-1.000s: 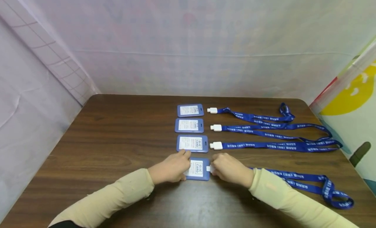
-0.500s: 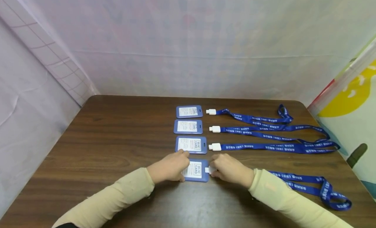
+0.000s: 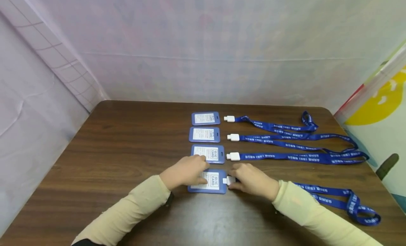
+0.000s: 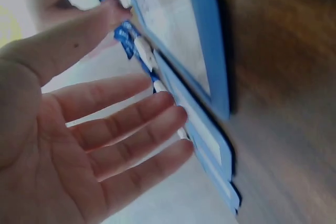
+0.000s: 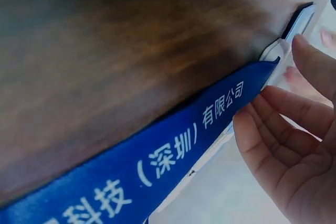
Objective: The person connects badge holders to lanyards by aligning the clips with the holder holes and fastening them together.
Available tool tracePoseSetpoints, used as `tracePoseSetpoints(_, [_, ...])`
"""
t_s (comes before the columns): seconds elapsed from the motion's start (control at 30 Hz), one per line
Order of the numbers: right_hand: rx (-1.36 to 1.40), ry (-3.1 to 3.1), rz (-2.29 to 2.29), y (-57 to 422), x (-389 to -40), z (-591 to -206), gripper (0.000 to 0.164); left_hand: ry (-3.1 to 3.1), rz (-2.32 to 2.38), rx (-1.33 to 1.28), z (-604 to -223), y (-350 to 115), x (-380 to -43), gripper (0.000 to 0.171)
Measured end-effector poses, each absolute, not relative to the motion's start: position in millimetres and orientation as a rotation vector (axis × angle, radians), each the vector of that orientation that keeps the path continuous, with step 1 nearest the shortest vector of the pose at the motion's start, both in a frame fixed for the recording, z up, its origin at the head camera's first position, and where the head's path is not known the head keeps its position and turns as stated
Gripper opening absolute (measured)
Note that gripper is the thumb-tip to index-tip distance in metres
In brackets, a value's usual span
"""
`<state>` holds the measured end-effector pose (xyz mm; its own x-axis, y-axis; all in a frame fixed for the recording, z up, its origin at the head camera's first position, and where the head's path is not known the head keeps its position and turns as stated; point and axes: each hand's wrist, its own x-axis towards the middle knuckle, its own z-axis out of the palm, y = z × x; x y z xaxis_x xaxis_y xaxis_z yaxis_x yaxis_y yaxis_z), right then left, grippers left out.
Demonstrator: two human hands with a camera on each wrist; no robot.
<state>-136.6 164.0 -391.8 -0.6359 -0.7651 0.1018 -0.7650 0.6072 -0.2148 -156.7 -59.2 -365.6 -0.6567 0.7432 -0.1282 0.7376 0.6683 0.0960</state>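
Note:
Nearest me on the table lies a blue ID card holder, a white lanyard clip at its slotted end. My left hand hovers over the holder's left part, thumb and fingers spread. The left wrist view shows that palm with nothing in it, beside the holder's edge. My right hand is at the clip, thumb and forefinger apart on either side. In the right wrist view, the loosely bent fingers lie next to the blue strap; whether they touch the clip is unclear.
Behind are three more card holders, the closest just beyond my left fingers. Facing them are three white clips on blue lanyards. The front lanyard's loop curls at the right. A pale curtain borders the table's back.
My left hand has lifted off the front holder, uncovering its left end. My right fingers have parted, and more of the clip shows. The holders and lanyards lie as before.

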Motion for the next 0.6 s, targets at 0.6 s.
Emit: tracePoseSetpoints(0.6, [-1.24,3.058,-0.361,174,-143,-381,0.019,2.925,0.48,1.252,-367,-76,-167,0.019])
